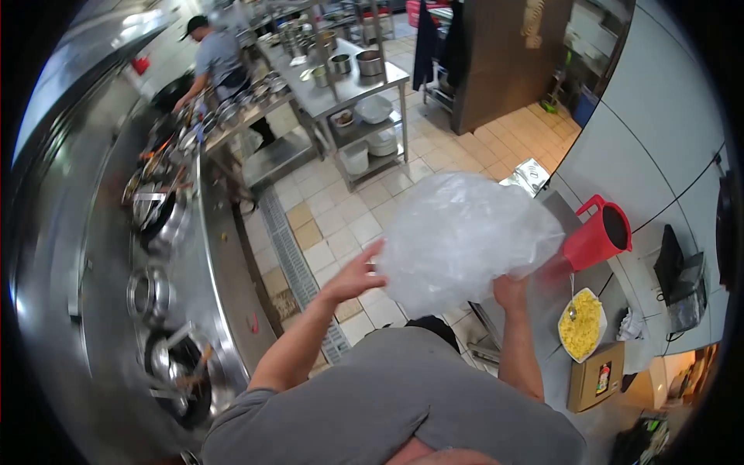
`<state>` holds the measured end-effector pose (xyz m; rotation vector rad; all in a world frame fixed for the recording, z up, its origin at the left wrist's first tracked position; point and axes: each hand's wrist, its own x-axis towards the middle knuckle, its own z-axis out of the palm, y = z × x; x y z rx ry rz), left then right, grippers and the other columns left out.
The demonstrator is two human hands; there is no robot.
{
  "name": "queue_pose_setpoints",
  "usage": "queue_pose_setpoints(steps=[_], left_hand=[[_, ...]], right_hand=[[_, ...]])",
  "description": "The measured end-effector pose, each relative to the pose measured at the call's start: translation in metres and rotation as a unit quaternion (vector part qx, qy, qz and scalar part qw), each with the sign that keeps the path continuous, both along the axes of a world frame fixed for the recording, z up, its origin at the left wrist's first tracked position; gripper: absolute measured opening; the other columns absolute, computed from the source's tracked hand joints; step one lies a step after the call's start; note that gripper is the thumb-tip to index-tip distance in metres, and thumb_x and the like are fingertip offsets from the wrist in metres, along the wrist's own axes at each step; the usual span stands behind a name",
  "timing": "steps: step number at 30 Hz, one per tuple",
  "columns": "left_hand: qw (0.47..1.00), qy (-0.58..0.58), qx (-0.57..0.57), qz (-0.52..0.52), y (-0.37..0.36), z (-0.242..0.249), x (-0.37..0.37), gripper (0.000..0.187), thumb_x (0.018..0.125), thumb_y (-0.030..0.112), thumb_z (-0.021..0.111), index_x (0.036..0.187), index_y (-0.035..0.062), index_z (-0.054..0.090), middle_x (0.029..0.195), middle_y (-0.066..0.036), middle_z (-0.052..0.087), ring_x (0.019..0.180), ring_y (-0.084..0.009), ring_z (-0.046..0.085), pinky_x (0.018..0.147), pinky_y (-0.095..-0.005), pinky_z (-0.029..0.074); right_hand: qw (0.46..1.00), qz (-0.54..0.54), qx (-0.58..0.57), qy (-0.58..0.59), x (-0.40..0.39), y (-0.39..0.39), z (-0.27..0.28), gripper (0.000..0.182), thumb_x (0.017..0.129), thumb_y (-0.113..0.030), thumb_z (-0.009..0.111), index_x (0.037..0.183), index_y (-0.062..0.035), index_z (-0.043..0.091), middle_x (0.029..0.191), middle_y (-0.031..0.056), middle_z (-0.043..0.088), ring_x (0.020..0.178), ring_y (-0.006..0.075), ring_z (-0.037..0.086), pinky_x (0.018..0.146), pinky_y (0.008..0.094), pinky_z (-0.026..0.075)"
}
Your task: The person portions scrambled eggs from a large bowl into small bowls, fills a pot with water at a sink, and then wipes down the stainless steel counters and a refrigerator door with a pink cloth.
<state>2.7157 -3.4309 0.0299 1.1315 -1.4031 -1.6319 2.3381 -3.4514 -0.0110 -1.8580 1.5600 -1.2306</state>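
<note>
A large, puffed-out clear plastic bag (465, 240) is held up in front of my chest, above the tiled floor. My right hand (510, 291) is closed on its lower right edge. At the bag's left side is my left hand (358, 276), fingers spread, with the fingertips right at the plastic. Just right of the bag, a red pitcher (595, 242) with dark contents stands on the steel counter (546, 372). Nearer to me on that counter is a white dish (564, 335) of chopped yellow food (583, 322) with a spoon (573, 311) in it.
A cardboard box (595, 377) sits beside the dish. Along my left runs a stove line with woks (182, 372) and a metal pot (149, 294). Ahead stands a steel table (391, 76) with pots. A co-worker (219, 58) in a cap works at the far left.
</note>
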Motion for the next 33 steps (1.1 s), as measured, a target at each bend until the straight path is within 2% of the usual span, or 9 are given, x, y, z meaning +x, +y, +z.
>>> queue_pose_setpoints(steps=[6, 7, 9, 15, 20, 22, 25, 30, 33], left_hand=[[0.963, 0.071, 0.117, -0.232, -0.24, -0.005, -0.112, 0.089, 0.085, 0.031, 0.073, 0.154, 0.0159, 0.018, 0.151, -0.007, 0.034, 0.132, -0.0249, 0.043, 0.093, -0.0493, 0.051], [0.953, 0.126, 0.141, -0.236, -0.274, -0.014, -0.118, 0.086, 0.086, 0.033, 0.072, 0.153, 0.0178, 0.021, 0.149, -0.007, 0.037, 0.13, -0.0249, 0.046, 0.092, -0.0512, 0.051], [0.944, 0.214, 0.157, -0.198, -0.347, -0.03, -0.12, 0.072, 0.087, 0.033, 0.071, 0.147, 0.0156, 0.035, 0.138, -0.007, 0.05, 0.12, -0.0247, 0.055, 0.089, -0.0492, 0.054], [0.93, 0.319, 0.182, 0.015, -0.539, -0.046, -0.01, 0.051, 0.092, 0.026, 0.064, 0.137, 0.0068, 0.048, 0.135, -0.012, 0.056, 0.118, -0.0278, 0.058, 0.1, -0.0488, 0.048], [0.936, 0.314, 0.12, 0.11, -0.673, -0.035, 0.045, 0.049, 0.094, 0.021, 0.062, 0.138, 0.0048, 0.046, 0.133, -0.011, 0.056, 0.119, -0.0248, 0.057, 0.101, -0.0437, 0.048], [0.952, 0.296, 0.051, 0.059, -0.729, -0.053, 0.068, 0.049, 0.094, 0.021, 0.061, 0.138, 0.0039, 0.046, 0.133, -0.012, 0.056, 0.118, -0.0259, 0.058, 0.099, -0.0451, 0.049], [0.933, 0.336, 0.124, 0.026, -0.83, -0.029, 0.056, 0.048, 0.094, 0.022, 0.06, 0.137, 0.0038, 0.047, 0.129, -0.013, 0.059, 0.115, -0.0286, 0.06, 0.096, -0.0478, 0.052], [0.836, 0.39, 0.374, -0.097, -0.997, -0.035, 0.011, 0.051, 0.095, 0.027, 0.058, 0.14, 0.0062, 0.045, 0.136, -0.014, 0.056, 0.121, -0.0314, 0.056, 0.1, -0.052, 0.049], [0.793, 0.443, 0.361, -0.21, -1.089, -0.036, -0.038, 0.053, 0.095, 0.03, 0.057, 0.142, 0.007, 0.045, 0.139, -0.014, 0.054, 0.122, -0.0313, 0.056, 0.102, -0.0521, 0.047]], right_hand=[[0.841, -0.061, 0.061, -0.534, 0.042, -0.156, -0.042, 0.049, 0.086, -0.021, 0.058, 0.13, -0.0019, 0.049, 0.121, 0.0163, 0.061, 0.112, 0.0336, 0.059, 0.1, 0.0499, 0.044], [0.848, -0.051, 0.045, -0.526, 0.063, -0.191, -0.05, 0.053, 0.086, -0.024, 0.059, 0.132, -0.0015, 0.047, 0.123, 0.0165, 0.06, 0.114, 0.0344, 0.059, 0.1, 0.051, 0.044], [0.986, -0.097, -0.131, 0.046, 0.095, -0.278, -0.062, 0.049, 0.084, -0.021, 0.063, 0.128, -0.0023, 0.051, 0.122, 0.017, 0.06, 0.114, 0.0355, 0.057, 0.098, 0.0507, 0.044], [0.991, 0.116, 0.047, 0.045, 0.176, -0.461, 0.021, 0.049, 0.084, -0.035, 0.069, 0.123, -0.0084, 0.059, 0.123, 0.015, 0.061, 0.119, 0.0351, 0.053, 0.104, 0.0474, 0.038], [0.953, 0.298, 0.022, 0.058, 0.165, -0.624, -0.013, 0.053, 0.086, -0.039, 0.069, 0.128, -0.0085, 0.057, 0.128, 0.0119, 0.059, 0.122, 0.0306, 0.052, 0.105, 0.0427, 0.04], [0.879, 0.256, 0.346, -0.206, 0.143, -0.689, -0.05, 0.05, 0.09, -0.035, 0.064, 0.131, -0.0092, 0.055, 0.131, 0.0116, 0.056, 0.124, 0.0253, 0.049, 0.1, 0.0418, 0.045], [0.803, 0.088, 0.332, -0.486, 0.112, -0.759, -0.098, 0.052, 0.095, -0.035, 0.058, 0.139, -0.0112, 0.048, 0.137, 0.0114, 0.05, 0.126, 0.0209, 0.046, 0.095, 0.0421, 0.048], [0.795, 0.02, 0.252, -0.551, 0.073, -0.868, -0.03, 0.06, 0.1, -0.051, 0.041, 0.147, -0.0141, 0.037, 0.144, 0.0118, 0.044, 0.128, 0.0247, 0.044, 0.098, 0.048, 0.044], [0.753, 0.059, 0.224, -0.616, 0.073, -0.932, -0.036, 0.067, 0.1, -0.06, 0.031, 0.15, -0.0151, 0.03, 0.149, 0.0117, 0.038, 0.132, 0.0288, 0.041, 0.102, 0.0512, 0.04]])
